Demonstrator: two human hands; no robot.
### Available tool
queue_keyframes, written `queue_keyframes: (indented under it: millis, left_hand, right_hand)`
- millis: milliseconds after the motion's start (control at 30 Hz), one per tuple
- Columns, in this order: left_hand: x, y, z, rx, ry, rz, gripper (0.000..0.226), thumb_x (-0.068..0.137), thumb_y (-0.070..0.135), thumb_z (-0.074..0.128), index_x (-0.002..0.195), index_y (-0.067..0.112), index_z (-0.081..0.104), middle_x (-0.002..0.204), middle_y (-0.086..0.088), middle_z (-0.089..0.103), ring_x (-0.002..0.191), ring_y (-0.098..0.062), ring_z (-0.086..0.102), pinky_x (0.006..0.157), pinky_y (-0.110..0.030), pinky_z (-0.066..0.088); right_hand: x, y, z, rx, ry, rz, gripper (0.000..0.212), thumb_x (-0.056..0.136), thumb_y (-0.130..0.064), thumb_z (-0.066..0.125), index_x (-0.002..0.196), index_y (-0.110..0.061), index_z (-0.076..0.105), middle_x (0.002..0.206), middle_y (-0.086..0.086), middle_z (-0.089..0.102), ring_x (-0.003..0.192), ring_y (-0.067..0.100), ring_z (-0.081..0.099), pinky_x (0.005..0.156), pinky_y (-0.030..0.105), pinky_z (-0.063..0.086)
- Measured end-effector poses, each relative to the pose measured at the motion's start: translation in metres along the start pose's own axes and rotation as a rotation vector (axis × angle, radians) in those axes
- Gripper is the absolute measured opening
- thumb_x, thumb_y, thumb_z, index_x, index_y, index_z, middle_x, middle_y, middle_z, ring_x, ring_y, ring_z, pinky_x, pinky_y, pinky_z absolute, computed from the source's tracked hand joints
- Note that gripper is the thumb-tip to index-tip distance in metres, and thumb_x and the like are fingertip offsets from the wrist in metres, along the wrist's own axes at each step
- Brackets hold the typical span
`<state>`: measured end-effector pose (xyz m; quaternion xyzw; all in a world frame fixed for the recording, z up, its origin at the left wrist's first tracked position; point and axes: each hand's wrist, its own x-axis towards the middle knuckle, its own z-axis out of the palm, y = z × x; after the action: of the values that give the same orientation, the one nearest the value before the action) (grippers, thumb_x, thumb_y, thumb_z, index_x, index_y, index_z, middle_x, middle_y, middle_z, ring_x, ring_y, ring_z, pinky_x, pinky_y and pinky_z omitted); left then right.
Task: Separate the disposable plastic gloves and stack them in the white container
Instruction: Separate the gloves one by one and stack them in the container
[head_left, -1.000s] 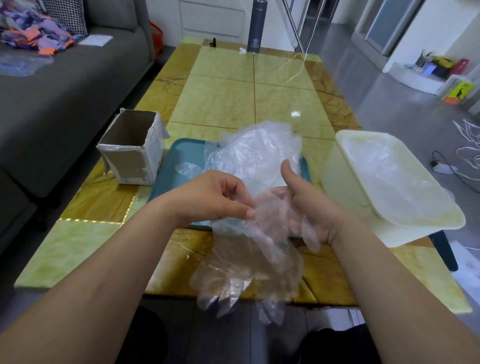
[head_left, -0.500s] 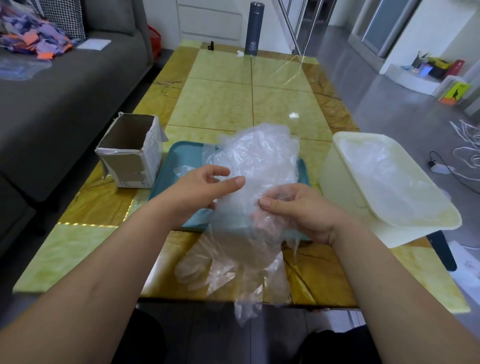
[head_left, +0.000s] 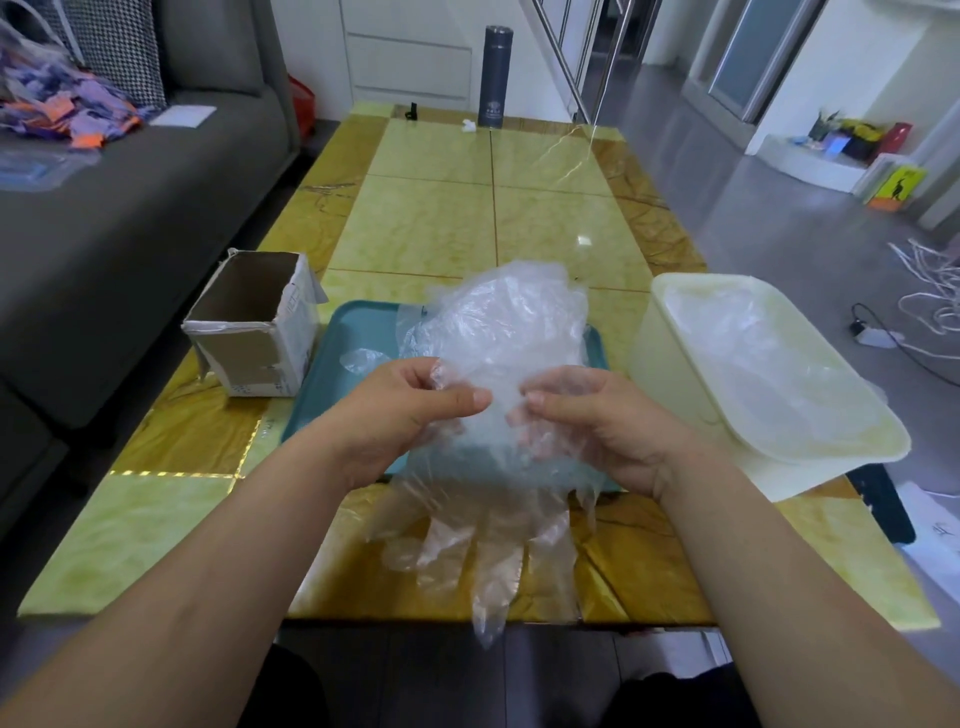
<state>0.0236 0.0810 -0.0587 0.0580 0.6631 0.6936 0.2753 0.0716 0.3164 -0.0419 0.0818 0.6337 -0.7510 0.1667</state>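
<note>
Disposable plastic gloves (head_left: 501, 332) — a clear, crumpled bunch — are up between both hands, over the teal tray (head_left: 356, 332). The left hand (head_left: 405, 410) pinches the film between thumb and fingers, and the right hand (head_left: 597, 423) grips it too, plastic draped across its fingers. A hanging glove (head_left: 493, 551) dangles past the counter (head_left: 441, 223) edge — the white container (head_left: 675, 291) sits just right of the tray.

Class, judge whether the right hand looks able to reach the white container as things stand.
Probably yes: the white container sits open just beside the right hand, nothing between them, though it pinches gloves.
</note>
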Motion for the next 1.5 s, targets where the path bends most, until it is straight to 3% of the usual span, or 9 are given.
queue_keyframes:
  millis: [233, 433, 600, 700, 867, 1133, 1300, 1367, 1500]
  left_hand:
    - [0.001, 0.001, 0.004, 0.146, 0.158, 0.035, 0.085, 0.072, 0.073, 0.08, 0.096, -0.008, 0.069, 0.081, -0.008, 0.061, 0.069, -0.021, 0.051, 0.072, -0.035, 0.041]
    - [-0.001, 0.005, 0.005, 0.137, 0.214, 0.172, 0.025, 0.088, 0.025, 0.083, 0.088, 0.002, 0.074, 0.078, -0.011, 0.072, 0.068, -0.019, 0.06, 0.065, -0.029, 0.046]
    - [-0.006, 0.008, 0.009, 0.156, 0.236, 0.174, 0.039, 0.097, 0.037, 0.071, 0.097, -0.001, 0.076, 0.082, -0.016, 0.077, 0.074, -0.029, 0.058, 0.077, -0.039, 0.049]
    - [-0.005, 0.007, 0.005, 0.206, 0.219, 0.145, 0.057, 0.09, 0.053, 0.073, 0.1, -0.003, 0.073, 0.088, -0.016, 0.077, 0.07, -0.027, 0.059, 0.067, -0.031, 0.051]
    - [-0.011, 0.008, 0.006, 0.324, 0.128, 0.111, 0.017, 0.091, 0.025, 0.08, 0.096, 0.009, 0.079, 0.086, -0.016, 0.078, 0.076, -0.023, 0.071, 0.068, -0.037, 0.055]
    - [-0.015, 0.026, 0.028, 0.176, 0.128, 0.071, 0.033, 0.105, 0.032, 0.059, 0.108, 0.004, 0.075, 0.098, -0.022, 0.078, 0.085, -0.032, 0.072, 0.074, -0.039, 0.054]
    - [-0.013, 0.045, 0.049, 0.152, 0.066, 0.032, 0.03, 0.101, 0.027, 0.067, 0.115, 0.0, 0.071, 0.105, -0.019, 0.078, 0.095, -0.032, 0.076, 0.088, -0.046, 0.06]
    - [-0.009, 0.054, 0.06, 0.096, 0.052, 0.008, 0.026, 0.103, 0.021, 0.062, 0.117, 0.0, 0.068, 0.105, -0.02, 0.078, 0.09, -0.032, 0.077, 0.077, -0.041, 0.062]
    - [0.008, 0.074, 0.095, 0.018, 0.044, -0.023, 0.024, 0.106, 0.019, 0.059, 0.12, 0.001, 0.066, 0.103, -0.017, 0.074, 0.083, -0.032, 0.073, 0.059, -0.034, 0.058]
  right_hand:
    - [0.007, 0.004, 0.002, 0.083, 0.072, -0.015, 0.029, 0.085, -0.022, 0.075, 0.105, -0.001, 0.073, 0.095, 0.022, 0.076, 0.077, 0.026, 0.073, 0.067, 0.038, 0.063]
    - [0.008, 0.005, -0.001, 0.064, 0.116, -0.015, 0.031, 0.093, -0.012, 0.074, 0.112, 0.011, 0.069, 0.092, 0.023, 0.075, 0.068, 0.023, 0.072, 0.062, 0.035, 0.061]
    - [0.011, 0.008, -0.005, 0.082, 0.146, -0.008, 0.024, 0.091, -0.017, 0.074, 0.111, -0.003, 0.074, 0.096, 0.017, 0.077, 0.085, 0.026, 0.073, 0.082, 0.041, 0.059]
    - [0.009, 0.007, -0.005, 0.068, 0.154, -0.039, 0.017, 0.1, -0.009, 0.064, 0.114, -0.003, 0.072, 0.094, 0.016, 0.077, 0.082, 0.026, 0.073, 0.082, 0.042, 0.058]
    - [-0.001, 0.002, -0.006, 0.079, 0.158, -0.066, 0.017, 0.102, 0.0, 0.058, 0.114, -0.004, 0.068, 0.096, 0.016, 0.077, 0.077, 0.024, 0.073, 0.071, 0.039, 0.061]
    - [-0.019, -0.009, -0.012, 0.037, 0.24, -0.017, 0.018, 0.101, -0.012, 0.063, 0.114, -0.003, 0.073, 0.094, 0.014, 0.079, 0.082, 0.023, 0.076, 0.079, 0.04, 0.063]
    - [-0.03, -0.035, -0.016, -0.069, 0.341, -0.078, 0.016, 0.103, -0.017, 0.063, 0.111, -0.007, 0.072, 0.077, 0.011, 0.074, 0.059, 0.017, 0.069, 0.06, 0.035, 0.06]
    - [-0.035, -0.049, -0.022, -0.149, 0.368, -0.128, 0.017, 0.103, -0.02, 0.063, 0.107, -0.006, 0.072, 0.07, 0.009, 0.072, 0.054, 0.019, 0.067, 0.058, 0.039, 0.062]
    - [-0.038, -0.08, -0.05, -0.437, 0.556, -0.266, 0.021, 0.103, -0.024, 0.058, 0.093, -0.009, 0.068, 0.06, 0.005, 0.062, 0.041, 0.015, 0.055, 0.036, 0.021, 0.039]
